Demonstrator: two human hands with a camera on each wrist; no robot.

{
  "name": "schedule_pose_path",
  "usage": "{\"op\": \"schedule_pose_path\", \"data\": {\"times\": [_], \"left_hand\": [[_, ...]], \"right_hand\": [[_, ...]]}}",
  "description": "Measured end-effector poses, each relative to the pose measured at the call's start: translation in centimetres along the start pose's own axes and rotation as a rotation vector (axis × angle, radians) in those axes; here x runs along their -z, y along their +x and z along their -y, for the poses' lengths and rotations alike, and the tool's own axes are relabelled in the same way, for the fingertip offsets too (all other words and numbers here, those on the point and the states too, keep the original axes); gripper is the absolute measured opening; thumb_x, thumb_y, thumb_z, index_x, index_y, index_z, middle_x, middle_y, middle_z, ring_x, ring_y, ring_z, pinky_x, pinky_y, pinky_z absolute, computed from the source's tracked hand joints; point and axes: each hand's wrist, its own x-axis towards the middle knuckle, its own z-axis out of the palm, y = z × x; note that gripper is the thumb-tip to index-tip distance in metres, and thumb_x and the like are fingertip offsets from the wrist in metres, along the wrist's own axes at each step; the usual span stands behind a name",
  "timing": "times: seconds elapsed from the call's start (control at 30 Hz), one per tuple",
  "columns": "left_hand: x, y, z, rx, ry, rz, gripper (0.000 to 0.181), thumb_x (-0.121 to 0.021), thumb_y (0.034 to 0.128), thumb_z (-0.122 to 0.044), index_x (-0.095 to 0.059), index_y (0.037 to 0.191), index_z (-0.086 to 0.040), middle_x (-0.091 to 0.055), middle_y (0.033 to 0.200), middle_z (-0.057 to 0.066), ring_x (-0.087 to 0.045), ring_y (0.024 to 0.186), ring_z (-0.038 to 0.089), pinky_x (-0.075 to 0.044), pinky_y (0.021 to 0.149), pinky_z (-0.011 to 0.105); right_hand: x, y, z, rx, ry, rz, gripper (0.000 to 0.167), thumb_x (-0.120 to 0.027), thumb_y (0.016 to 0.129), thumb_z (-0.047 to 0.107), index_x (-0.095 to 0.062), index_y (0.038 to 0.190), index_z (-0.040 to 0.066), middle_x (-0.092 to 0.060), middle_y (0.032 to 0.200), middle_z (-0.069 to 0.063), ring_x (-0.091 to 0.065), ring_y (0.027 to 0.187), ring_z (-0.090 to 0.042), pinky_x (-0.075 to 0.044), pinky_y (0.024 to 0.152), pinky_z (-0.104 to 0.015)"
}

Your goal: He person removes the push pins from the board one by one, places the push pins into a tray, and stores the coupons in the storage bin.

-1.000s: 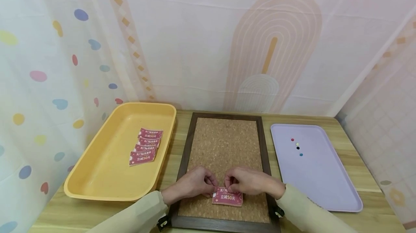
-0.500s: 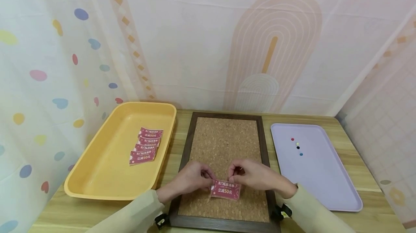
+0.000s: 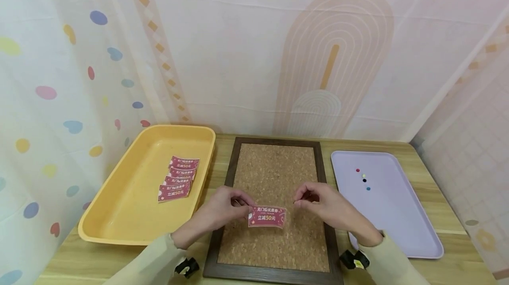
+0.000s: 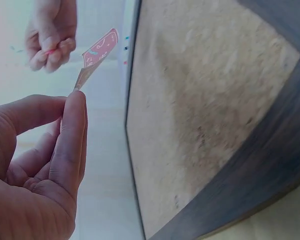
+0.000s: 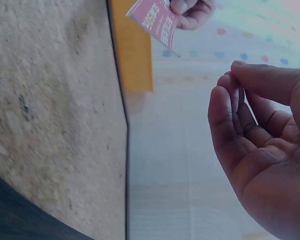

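Observation:
My left hand [image 3: 220, 210] pinches a pink-red paper coupon [image 3: 267, 217] by its left edge, holding it above the framed cork board [image 3: 278, 170]. The coupon's right end is free and bends a little in the left wrist view. Off to the coupon's right, my right hand [image 3: 328, 207] is over the board's right side, thumb and fingertips together. A small red pushpin [image 4: 50, 51] shows between those fingertips in the left wrist view; in the right wrist view the fingers hide it.
A yellow tray [image 3: 119, 214] at the left holds several overlapping coupons [image 3: 175, 191]. To the right lies a lilac tray [image 3: 397, 214] with several small coloured pushpins [image 3: 364, 180]. A patterned curtain [image 3: 238, 55] closes off the back of the wooden table [image 3: 449, 214].
My right hand has let go of the coupon and moved right and away from it. My left hand has carried the coupon up and left from low on the board.

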Motion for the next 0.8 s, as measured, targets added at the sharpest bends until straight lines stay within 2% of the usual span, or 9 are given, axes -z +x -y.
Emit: {"op": "schedule_pose_path", "data": {"times": [0.17, 0.33, 0.47, 0.53, 0.67, 0.8], "left_hand": [[1.1, -0.4, -0.1, 0.000, -0.013, -0.057, 0.009, -0.073, 0.0901, -0.008, -0.079, 0.097, -0.008, -0.072, 0.088, 0.001, -0.066, 0.073, 0.015, -0.059, 0.063, 0.031], [2.2, -0.7, -0.3, 0.016, -0.017, -0.120, 0.009, -0.075, 0.0898, -0.009, -0.080, 0.097, -0.008, -0.074, 0.090, 0.002, -0.067, 0.074, 0.017, -0.058, 0.063, 0.031], [3.1, -1.0, -0.3, 0.034, -0.088, -0.138, 0.013, -0.075, 0.0922, -0.010, -0.080, 0.102, -0.003, -0.076, 0.089, 0.006, -0.071, 0.075, 0.024, -0.061, 0.066, 0.037], [3.6, -1.2, -0.2, 0.047, -0.105, -0.144, 0.015, -0.075, 0.0932, -0.012, -0.079, 0.105, -0.002, -0.076, 0.090, 0.007, -0.072, 0.076, 0.027, -0.061, 0.067, 0.036], [4.5, -1.6, -0.3, 0.073, -0.092, -0.175, 0.015, -0.075, 0.0936, -0.013, -0.080, 0.105, -0.004, -0.077, 0.091, 0.006, -0.072, 0.075, 0.024, -0.057, 0.065, 0.028], [5.4, -2.1, -0.2, 0.069, -0.119, -0.188, 0.016, -0.074, 0.0947, -0.012, -0.078, 0.106, -0.001, -0.076, 0.096, 0.009, -0.071, 0.077, 0.021, -0.059, 0.067, 0.028]], "right_hand": [[0.9, -0.6, 0.1, 0.012, -0.009, -0.070, 0.007, -0.069, 0.100, 0.008, -0.068, 0.097, 0.015, -0.070, 0.094, -0.003, -0.062, 0.080, -0.010, -0.054, 0.070, -0.026], [1.8, -1.1, 0.1, 0.004, -0.020, -0.130, 0.005, -0.070, 0.099, 0.008, -0.069, 0.098, 0.013, -0.069, 0.091, -0.004, -0.059, 0.076, -0.009, -0.051, 0.066, -0.025], [2.4, -1.5, 0.0, -0.025, -0.013, -0.169, 0.004, -0.071, 0.099, 0.013, -0.069, 0.099, 0.010, -0.069, 0.090, -0.005, -0.057, 0.073, -0.009, -0.049, 0.063, -0.024], [2.7, -1.7, 0.0, -0.035, -0.007, -0.186, 0.006, -0.072, 0.099, 0.014, -0.069, 0.100, 0.009, -0.068, 0.090, -0.005, -0.056, 0.072, -0.008, -0.048, 0.062, -0.024], [3.3, -2.0, -0.2, -0.043, -0.005, -0.207, 0.006, -0.071, 0.099, 0.013, -0.069, 0.101, 0.008, -0.068, 0.090, -0.006, -0.055, 0.071, -0.008, -0.047, 0.062, -0.024], [3.8, -2.3, -0.4, -0.054, -0.010, -0.227, 0.006, -0.071, 0.099, 0.012, -0.068, 0.101, 0.007, -0.066, 0.088, -0.004, -0.053, 0.071, -0.008, -0.046, 0.061, -0.024]]}}
